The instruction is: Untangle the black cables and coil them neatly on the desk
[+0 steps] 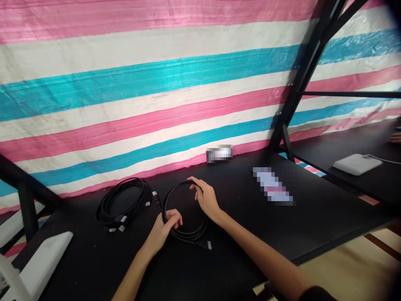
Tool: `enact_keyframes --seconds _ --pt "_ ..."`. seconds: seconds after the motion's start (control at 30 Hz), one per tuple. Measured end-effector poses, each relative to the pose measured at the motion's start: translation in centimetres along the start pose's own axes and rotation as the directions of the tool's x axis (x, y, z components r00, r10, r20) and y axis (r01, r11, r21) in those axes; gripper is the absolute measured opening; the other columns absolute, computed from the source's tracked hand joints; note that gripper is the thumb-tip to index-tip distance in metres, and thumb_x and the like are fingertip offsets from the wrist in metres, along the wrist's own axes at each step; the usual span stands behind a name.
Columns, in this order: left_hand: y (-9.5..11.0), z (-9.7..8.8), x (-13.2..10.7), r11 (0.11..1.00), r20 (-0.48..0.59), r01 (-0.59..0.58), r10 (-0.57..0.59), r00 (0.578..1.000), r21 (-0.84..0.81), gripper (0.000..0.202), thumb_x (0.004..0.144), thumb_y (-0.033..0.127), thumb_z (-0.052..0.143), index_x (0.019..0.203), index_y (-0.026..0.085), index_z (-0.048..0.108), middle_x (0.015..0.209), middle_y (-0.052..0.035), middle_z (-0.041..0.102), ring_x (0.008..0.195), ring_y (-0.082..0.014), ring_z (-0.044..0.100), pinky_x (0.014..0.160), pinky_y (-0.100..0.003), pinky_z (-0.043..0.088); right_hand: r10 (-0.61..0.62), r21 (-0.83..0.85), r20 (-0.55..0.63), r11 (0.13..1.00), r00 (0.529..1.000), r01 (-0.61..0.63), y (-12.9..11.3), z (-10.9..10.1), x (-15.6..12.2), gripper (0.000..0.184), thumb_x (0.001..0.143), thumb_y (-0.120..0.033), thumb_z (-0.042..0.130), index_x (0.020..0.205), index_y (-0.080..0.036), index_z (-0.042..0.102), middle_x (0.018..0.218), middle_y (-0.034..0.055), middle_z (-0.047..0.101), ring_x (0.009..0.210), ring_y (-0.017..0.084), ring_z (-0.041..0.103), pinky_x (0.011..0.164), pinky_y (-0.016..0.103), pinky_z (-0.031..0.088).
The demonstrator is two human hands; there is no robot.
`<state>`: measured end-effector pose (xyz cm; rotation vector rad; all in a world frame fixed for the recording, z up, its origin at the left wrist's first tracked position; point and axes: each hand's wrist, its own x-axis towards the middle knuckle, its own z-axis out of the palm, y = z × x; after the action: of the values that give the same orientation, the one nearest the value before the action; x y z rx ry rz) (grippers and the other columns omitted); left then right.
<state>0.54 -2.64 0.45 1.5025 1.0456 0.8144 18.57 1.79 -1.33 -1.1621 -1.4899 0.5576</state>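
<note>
A black cable (191,236) is wound into a round coil over the black table, its silver plugs showing at the left and lower right of the loop. My left hand (164,225) grips the coil's left side, thumb laid across the strands. At the top of the loop, my right hand (205,196) has its fingers curled around the cable. Left of my hands lies a second coil of black cables (105,205), with several silver plugs sticking out at its lower and right edges.
The black table (244,234) runs up to a striped plastic sheet (156,83). A blurred-out flat object (272,186) lies to the right, another blurred item (219,154) at the back. White flat box (46,263) at left. Black metal posts (297,88) rise beside the table. Another person's hand (397,137) shows far right.
</note>
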Motion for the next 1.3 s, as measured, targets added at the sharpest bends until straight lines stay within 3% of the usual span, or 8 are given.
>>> enact_keyframes --seconds 0.13,0.43,0.67,0.77,0.83,0.97,1.1,1.3 --pt "-0.7 -0.1 0.6 0.974 -0.136 0.224 -0.227 0.964 -0.038 0.044 0.072 0.058 0.055 0.057 0.017 0.05 0.042 0.0085 0.026 0.03 -0.0045 0.019 0.032 -0.02 0.01 0.034 0.017 -0.008 0.999 0.999 -0.034 -0.1 -0.2 0.3 0.043 0.077 -0.007 0.039 0.108 -0.025 0.063 0.084 -0.0003 0.064 0.046 0.006 0.052 0.056 0.022 0.046" --pt "-0.9 0.4 1.4 0.855 -0.32 0.179 -0.366 0.874 -0.487 0.049 0.067 0.064 0.058 0.064 0.02 0.035 0.042 0.0121 0.027 0.029 -0.0017 0.024 0.032 -0.015 0.008 0.405 0.226 0.202 0.867 0.892 -0.445 0.3 -0.5 1.6 0.046 0.073 -0.029 0.057 0.118 -0.018 0.055 0.1 0.0087 0.064 0.06 0.014 0.063 0.044 0.025 0.05" --pt "1.1 -0.3 0.1 0.828 0.188 0.531 -0.501 0.845 -0.18 0.06 0.074 0.072 0.035 0.078 0.015 0.053 0.043 0.0028 0.048 0.035 -0.0122 0.05 0.034 -0.019 0.026 0.33 0.159 -0.076 0.936 0.941 -0.315 2.5 -1.9 2.9 0.034 0.071 -0.028 0.055 0.102 -0.017 0.066 0.109 0.0108 0.063 0.102 0.024 0.058 0.09 0.039 0.044" --pt "2.5 -0.5 -0.7 0.902 0.013 0.408 -0.414 0.91 0.143 0.061 0.077 0.069 0.034 0.08 0.013 0.059 0.044 0.0004 0.05 0.04 -0.0167 0.055 0.038 -0.023 0.036 0.299 0.183 -0.186 0.946 0.936 -0.266 2.2 -2.5 3.2 0.031 0.071 -0.027 0.051 0.096 -0.017 0.067 0.105 0.0099 0.064 0.097 0.022 0.059 0.089 0.038 0.043" --pt "3.0 -0.3 -0.8 0.88 -0.216 0.21 -0.127 0.968 0.425 0.049 0.079 0.06 0.044 0.081 0.014 0.06 0.052 -0.0016 0.055 0.052 -0.0179 0.059 0.049 -0.028 0.045 0.285 0.212 -0.224 0.948 0.932 -0.239 1.8 -2.7 3.3 0.028 0.071 -0.026 0.05 0.091 -0.017 0.067 0.099 0.0095 0.065 0.092 0.022 0.06 0.086 0.037 0.044" --pt "2.4 0.0 0.1 0.47 -0.082 -0.141 0.422 0.903 0.871 0.032 0.079 0.039 0.061 0.103 0.019 0.062 0.11 -0.0101 0.06 0.105 -0.0257 0.053 0.09 -0.039 0.041 0.259 0.225 -0.248 0.953 0.934 -0.205 1.4 -2.5 3.1 0.024 0.069 -0.024 0.049 0.083 -0.016 0.067 0.091 0.0091 0.066 0.083 0.021 0.06 0.08 0.035 0.045" --pt "0.5 0.2 1.7 0.295 0.195 -0.282 0.292 0.936 0.913 0.028 0.081 0.032 0.061 0.106 0.02 0.061 0.105 -0.0056 0.061 0.099 -0.021 0.054 0.089 -0.035 0.04 0.255 0.22 -0.218 0.953 0.942 -0.208 1.4 -2.1 2.9 0.021 0.069 -0.023 0.048 0.079 -0.016 0.065 0.087 0.0083 0.066 0.079 0.02 0.06 0.077 0.034 0.044" --pt "0.0 1.1 3.5 0.215 0.189 -0.246 0.255 0.948 0.945 0.016 0.088 0.023 0.05 0.098 0.019 0.061 0.096 -0.0034 0.063 0.092 -0.0191 0.056 0.08 -0.032 0.039 0.162 0.142 -0.188 0.98 0.969 -0.136 0.6 -1.9 2.4 0.021 0.072 -0.024 0.046 0.079 -0.017 0.064 0.085 0.0075 0.063 0.076 0.019 0.059 0.069 0.031 0.046"
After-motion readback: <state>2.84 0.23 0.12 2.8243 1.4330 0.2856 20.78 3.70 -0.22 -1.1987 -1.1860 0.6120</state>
